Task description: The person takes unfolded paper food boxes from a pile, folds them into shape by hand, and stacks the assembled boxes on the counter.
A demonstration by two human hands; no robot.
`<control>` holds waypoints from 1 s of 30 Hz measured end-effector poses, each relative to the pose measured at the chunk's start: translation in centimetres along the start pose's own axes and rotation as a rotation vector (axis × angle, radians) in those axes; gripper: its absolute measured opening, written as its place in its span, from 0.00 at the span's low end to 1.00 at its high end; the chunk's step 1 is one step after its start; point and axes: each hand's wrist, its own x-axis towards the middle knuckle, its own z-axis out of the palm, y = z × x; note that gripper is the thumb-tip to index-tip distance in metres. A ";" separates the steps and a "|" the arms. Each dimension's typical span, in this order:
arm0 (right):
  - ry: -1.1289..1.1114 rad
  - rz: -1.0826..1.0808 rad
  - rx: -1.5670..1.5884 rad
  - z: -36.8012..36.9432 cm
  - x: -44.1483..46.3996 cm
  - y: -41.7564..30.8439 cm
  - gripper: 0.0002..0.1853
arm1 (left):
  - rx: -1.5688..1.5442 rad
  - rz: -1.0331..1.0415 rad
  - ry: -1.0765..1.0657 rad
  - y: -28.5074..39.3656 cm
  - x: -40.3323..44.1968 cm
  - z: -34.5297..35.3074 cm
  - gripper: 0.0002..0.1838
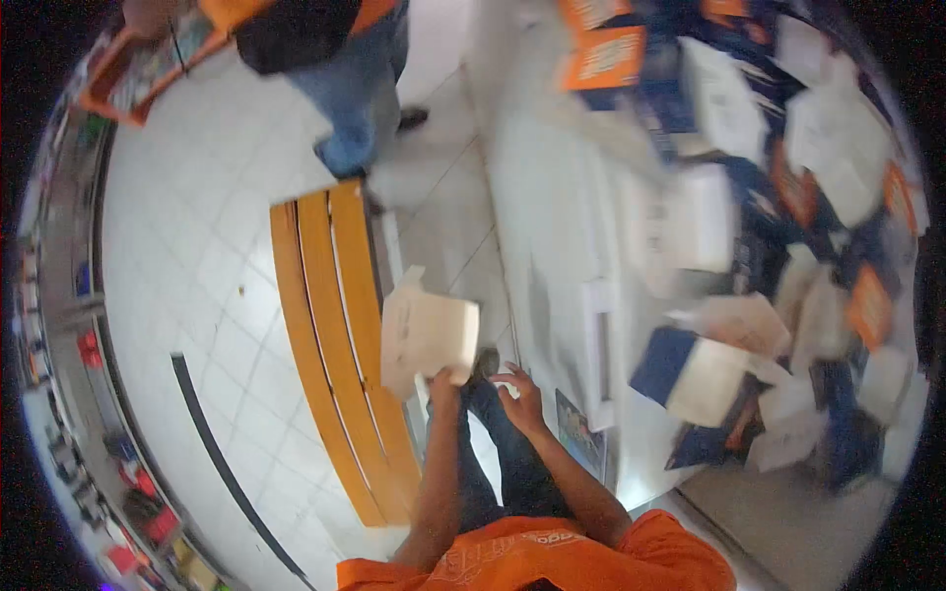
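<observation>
My left hand [445, 386] is closed on the lower edge of a cream cardboard box [434, 335], held out in front of my legs with its flaps sticking out. Faint print shows on one side of the box. To the right of it is my right hand [521, 402], apart from the box, its fingers loosely bent and spread with nothing visible in them.
A slatted wooden bench [340, 345] stands at my left. On the right, a blurred heap of white, navy and orange boxes [709, 384] lies along a pale counter [557, 197]. Another person [340, 98] in jeans is ahead. Shelves [89, 384] line the far left.
</observation>
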 end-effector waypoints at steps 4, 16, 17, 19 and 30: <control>0.114 -0.057 0.139 -8.6 -3.2 -9.0 0.34 | 0.372 0.601 -0.210 16.4 -16.1 1.0 0.24; 0.617 0.111 0.099 -26.9 -13.9 -7.3 0.14 | 0.851 0.698 -1.006 24.9 -49.7 23.0 0.45; 0.713 0.126 0.068 -29.4 -14.8 -6.1 0.14 | 0.826 0.612 -1.235 24.6 -49.9 24.5 0.44; 0.857 0.176 0.011 -34.3 -16.7 -3.6 0.15 | 0.944 0.783 -1.429 23.2 -48.9 27.5 0.42; 0.809 0.142 -0.093 -37.5 -17.0 -1.8 0.14 | 1.293 1.716 -1.305 17.1 -36.3 33.3 0.10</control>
